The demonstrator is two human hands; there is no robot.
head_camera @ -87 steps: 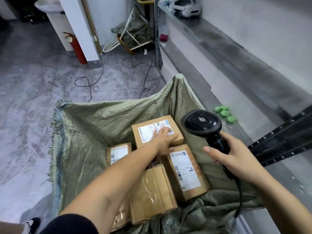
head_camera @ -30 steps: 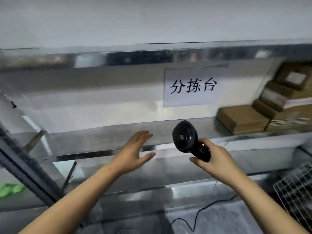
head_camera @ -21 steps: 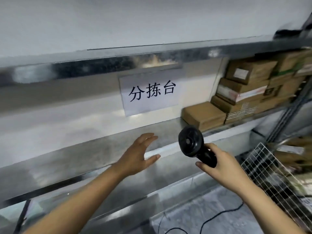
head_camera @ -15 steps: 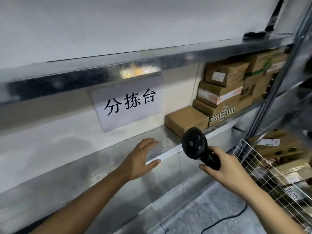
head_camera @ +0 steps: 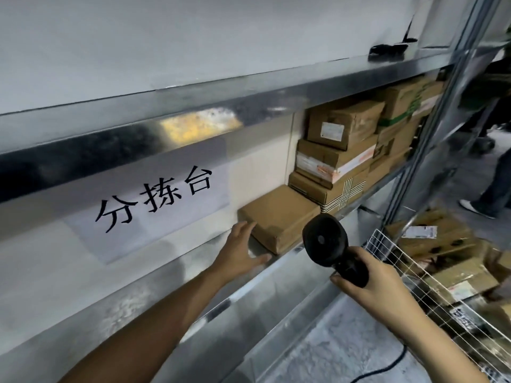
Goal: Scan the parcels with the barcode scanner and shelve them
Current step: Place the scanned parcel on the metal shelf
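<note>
My right hand (head_camera: 370,283) grips the handle of the black barcode scanner (head_camera: 326,241), whose round head points toward me. My left hand (head_camera: 240,252) reaches out flat over the metal shelf (head_camera: 154,275), fingers straight and holding nothing, its fingertips right beside a flat brown parcel (head_camera: 279,217) lying on the shelf; I cannot tell whether they touch it. To the right of that parcel a stack of cardboard parcels (head_camera: 337,156) stands against the wall.
A white sign with black characters (head_camera: 154,200) hangs on the wall behind the shelf. A wire basket (head_camera: 431,275) with more parcels sits at the lower right. A metal upright (head_camera: 431,128) divides the racks. A person's legs (head_camera: 495,186) stand at far right.
The view has swung from the sack of parcels up to the shelf and then rightward. My left hand, now holding nothing, has come close to the flat parcel. The scanner stays in my right hand.
</note>
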